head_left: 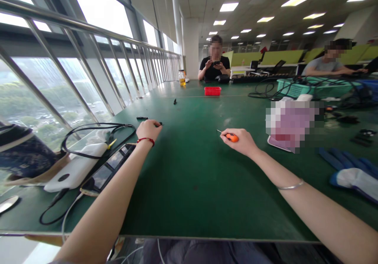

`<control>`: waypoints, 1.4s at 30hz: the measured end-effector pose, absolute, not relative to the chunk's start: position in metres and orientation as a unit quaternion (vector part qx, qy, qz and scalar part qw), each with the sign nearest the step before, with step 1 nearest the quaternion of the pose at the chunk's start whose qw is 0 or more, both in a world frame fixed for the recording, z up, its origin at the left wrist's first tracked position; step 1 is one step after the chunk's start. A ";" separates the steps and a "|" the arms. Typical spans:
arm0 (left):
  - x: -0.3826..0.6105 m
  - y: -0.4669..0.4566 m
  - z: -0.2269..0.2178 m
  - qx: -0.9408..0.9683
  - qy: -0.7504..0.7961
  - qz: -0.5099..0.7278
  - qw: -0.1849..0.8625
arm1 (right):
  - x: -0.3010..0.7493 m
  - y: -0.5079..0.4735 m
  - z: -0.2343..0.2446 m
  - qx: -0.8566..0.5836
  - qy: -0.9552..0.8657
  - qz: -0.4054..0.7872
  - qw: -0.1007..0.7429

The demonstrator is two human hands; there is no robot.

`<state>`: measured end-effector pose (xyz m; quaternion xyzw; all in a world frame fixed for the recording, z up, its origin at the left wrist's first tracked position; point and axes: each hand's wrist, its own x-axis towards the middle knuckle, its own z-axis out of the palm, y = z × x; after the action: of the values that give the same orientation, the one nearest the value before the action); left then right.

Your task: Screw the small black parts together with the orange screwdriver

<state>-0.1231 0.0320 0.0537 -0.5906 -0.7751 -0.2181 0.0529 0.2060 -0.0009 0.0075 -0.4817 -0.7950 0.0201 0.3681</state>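
My right hand is closed around a small screwdriver with an orange and black handle. Its thin metal shaft points left, just above the green tabletop. On the left, my left hand pinches a small black piece between thumb and fingers. Too little of that piece shows to tell its kind. Close behind this hand lies another black part. A further small black part rests farther back on the table.
Left of my forearm are a smartphone, a white power bank, black cables and a dark cup. A red bin stands ahead. Blue gloves, a teal basket and tangled cables lie right. Two people sit across the table.
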 end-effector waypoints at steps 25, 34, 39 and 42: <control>-0.175 0.032 0.054 -0.507 -0.832 -0.217 -0.057 | 0.208 0.002 0.005 -0.466 -0.822 0.032 0.326; -0.180 0.039 0.047 -0.516 -0.828 -0.209 -0.061 | 0.208 0.001 0.005 -0.462 -0.825 0.031 0.325; -0.183 0.042 0.044 -0.517 -0.828 -0.213 -0.044 | 0.207 0.001 0.005 -0.460 -0.825 0.025 0.326; -0.183 0.042 0.044 -0.520 -0.827 -0.212 -0.034 | 0.207 0.002 0.005 -0.460 -0.827 0.026 0.323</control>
<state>-0.1826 0.0422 0.0436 -0.5200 -0.8267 -0.2120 -0.0344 0.2074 0.0019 0.0046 -0.4600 -0.8267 0.0261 0.3230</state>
